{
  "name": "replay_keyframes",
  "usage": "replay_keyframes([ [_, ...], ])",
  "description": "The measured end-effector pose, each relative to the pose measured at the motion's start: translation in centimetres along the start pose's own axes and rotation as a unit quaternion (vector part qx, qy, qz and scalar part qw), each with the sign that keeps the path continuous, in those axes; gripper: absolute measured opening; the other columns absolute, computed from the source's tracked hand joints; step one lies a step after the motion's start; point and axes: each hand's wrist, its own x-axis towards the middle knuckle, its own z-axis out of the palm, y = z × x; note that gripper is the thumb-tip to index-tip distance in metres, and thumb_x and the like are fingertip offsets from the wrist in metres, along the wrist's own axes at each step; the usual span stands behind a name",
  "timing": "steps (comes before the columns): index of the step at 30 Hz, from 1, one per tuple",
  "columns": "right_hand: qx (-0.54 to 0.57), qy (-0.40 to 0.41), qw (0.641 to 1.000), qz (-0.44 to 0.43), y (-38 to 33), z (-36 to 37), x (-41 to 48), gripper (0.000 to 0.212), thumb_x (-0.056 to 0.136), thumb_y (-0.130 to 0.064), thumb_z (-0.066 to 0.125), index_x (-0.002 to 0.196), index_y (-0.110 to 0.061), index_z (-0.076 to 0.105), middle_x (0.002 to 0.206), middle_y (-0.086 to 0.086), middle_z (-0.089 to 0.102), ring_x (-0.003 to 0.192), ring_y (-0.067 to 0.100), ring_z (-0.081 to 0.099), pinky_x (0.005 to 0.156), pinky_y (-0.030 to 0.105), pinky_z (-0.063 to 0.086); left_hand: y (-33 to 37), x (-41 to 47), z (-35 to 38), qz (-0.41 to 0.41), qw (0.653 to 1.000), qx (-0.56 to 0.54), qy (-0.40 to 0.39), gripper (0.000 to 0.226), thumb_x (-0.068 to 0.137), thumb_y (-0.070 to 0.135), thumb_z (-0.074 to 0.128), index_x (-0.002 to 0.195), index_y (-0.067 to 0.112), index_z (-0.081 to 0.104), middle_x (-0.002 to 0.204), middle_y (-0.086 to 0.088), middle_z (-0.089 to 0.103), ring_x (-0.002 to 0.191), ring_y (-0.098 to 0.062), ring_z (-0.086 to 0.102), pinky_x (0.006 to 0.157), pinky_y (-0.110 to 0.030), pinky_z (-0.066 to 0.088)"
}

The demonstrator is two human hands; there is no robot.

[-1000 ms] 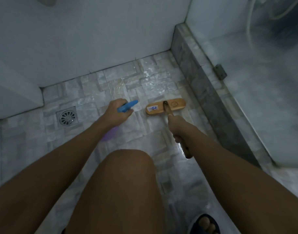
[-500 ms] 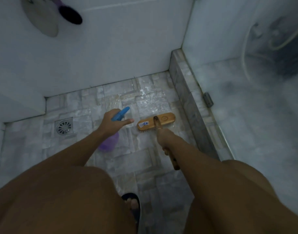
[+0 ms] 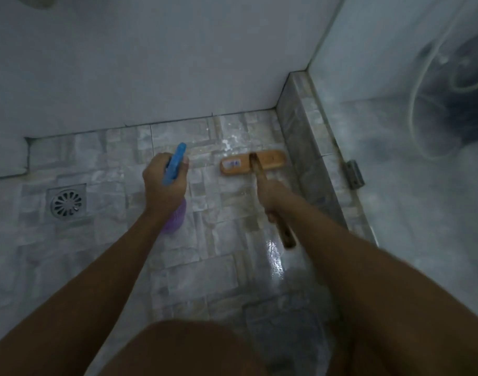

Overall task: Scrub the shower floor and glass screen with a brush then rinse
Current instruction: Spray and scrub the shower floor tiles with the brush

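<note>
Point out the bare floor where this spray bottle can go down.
Bare shower floor lies between the drain and the left hand, and on the near side of both hands. A narrower gap runs between the spray bottle and the brush. Crowded: the strip along the curb, where the right hand holds the brush.

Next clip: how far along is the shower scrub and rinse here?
Early. Done: the floor shows a wet, shiny patch and white residue near the brush. In hand: the right hand grips the brush, head on the tiles by the curb; the left hand holds a spray bottle. Left: the glass screen looks hazy, and no rinsing shows.
</note>
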Motion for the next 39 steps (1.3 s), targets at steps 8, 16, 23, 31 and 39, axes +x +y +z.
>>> replay_keyframes([
  [8,0.050,-0.021,0.999,0.001,-1.6,-1.6,0.1,0.041,0.103,-0.007,0.029,0.142,-0.015,0.038,0.083,0.022,0.054,0.052,0.028,0.052,0.030,0.021,0.040,-0.3,0.4,-0.6,-0.016,0.999,-0.012,0.034,0.018,0.094,0.024,0.065,0.085,0.010,0.057,0.072,-0.011,0.050,0.061,-0.012,0.045,0.055,-0.029,0.040],
  [16,0.035,-0.075,0.996,0.034,1.2,0.7,-4.4,0.031,0.108,-0.027,0.031,0.121,-0.006,0.051,0.111,0.024,0.057,0.090,0.038,0.063,0.068,0.040,0.057,-0.5,1.1,-0.1,-0.012,1.000,-0.003,0.028,0.029,0.094,0.023,0.064,0.078,0.000,0.057,0.070,-0.017,0.050,0.059,-0.022,0.046,0.055,-0.033,0.039],
  [23,0.083,-0.035,0.996,0.010,-3.9,-0.7,0.7,0.038,0.108,-0.025,0.027,0.125,-0.003,0.053,0.109,0.026,0.061,0.081,0.038,0.065,0.063,0.042,0.055,0.6,1.5,-0.1,-0.001,1.000,0.009,-0.018,0.016,0.093,0.021,0.065,0.083,0.010,0.058,0.073,-0.009,0.051,0.062,-0.012,0.046,0.058,-0.025,0.040],
  [31,0.051,-0.052,0.994,0.077,3.3,0.5,-5.3,0.046,0.106,-0.046,0.025,0.096,-0.010,0.051,0.082,0.014,0.054,0.060,0.031,0.059,0.049,0.039,0.053,0.5,1.3,0.5,0.021,0.999,0.016,-0.026,0.030,0.092,0.024,0.064,0.078,-0.001,0.057,0.072,-0.014,0.051,0.061,-0.021,0.047,0.058,-0.030,0.040],
  [39,0.107,-0.027,0.993,0.049,-1.4,-4.8,3.0,0.025,0.106,-0.017,0.036,0.128,-0.015,0.047,0.083,0.016,0.053,0.060,0.025,0.052,0.046,0.030,0.045,-0.3,1.7,-0.4,0.016,1.000,-0.008,-0.016,0.020,0.094,0.024,0.064,0.087,0.005,0.060,0.075,-0.017,0.055,0.063,-0.023,0.051,0.058,-0.027,0.042],
])
